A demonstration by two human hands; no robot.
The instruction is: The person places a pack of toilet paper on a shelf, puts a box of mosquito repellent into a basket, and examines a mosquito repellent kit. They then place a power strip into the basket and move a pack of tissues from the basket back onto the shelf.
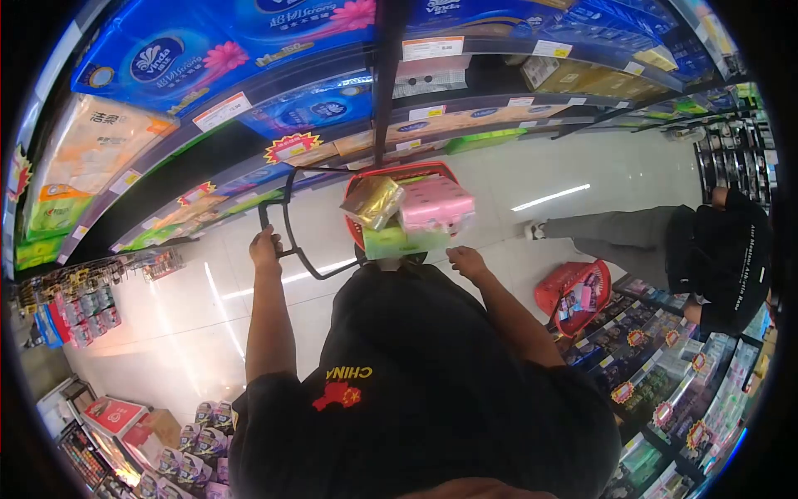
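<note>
My left hand (266, 248) is closed round the black handle (288, 208), which swings out to the left of a red shopping basket (446, 172). Inside the basket are a gold-coloured pack (374, 203) and a pink pack (438, 204) in shiny wrap. A green soft pack (399, 242), which looks like tissues, lies across the basket's near side and covers part of the rim. At the right corner of this green pack, my right hand (469, 263) has its fingers curled in, apparently pinching the edge.
Shelves of blue Vinda tissue packs (166, 62) rise ahead. A second red basket (573, 291) with items stands on the floor at right, near a person in grey trousers (619, 231). Display shelves (657, 374) line the lower right; boxes (125, 420) stand lower left.
</note>
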